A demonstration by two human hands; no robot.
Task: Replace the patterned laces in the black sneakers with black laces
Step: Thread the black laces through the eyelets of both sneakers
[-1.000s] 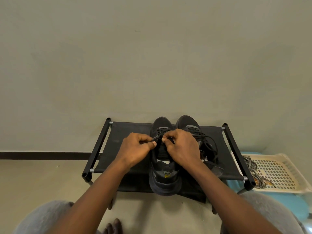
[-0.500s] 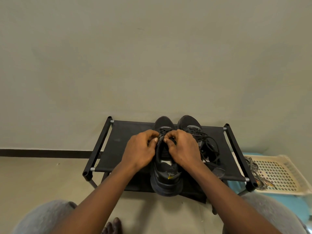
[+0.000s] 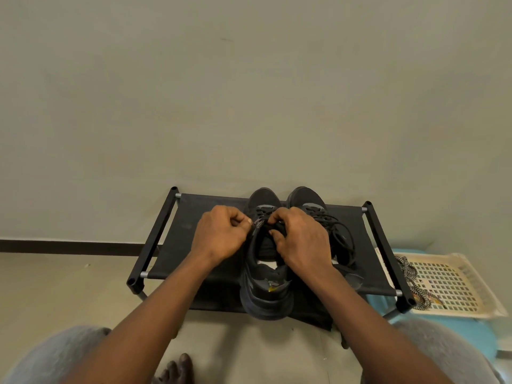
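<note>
While the left hand (image 3: 221, 234) pinches the black lace (image 3: 259, 224) by its tip and the right hand (image 3: 302, 239) grips the sneaker (image 3: 266, 295), the tip should be fed straight, without twisting.

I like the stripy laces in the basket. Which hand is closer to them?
Right. The right hand holds the near sneaker, with the stripy laces off to its right on the basket. The left hand pinches a black lace on the sneaker's other side, farther away.

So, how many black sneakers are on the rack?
2. The left sneaker lies on the rack, heel overhanging its front edge; the right sneaker sits beside it, partly hidden by the right hand.
</note>
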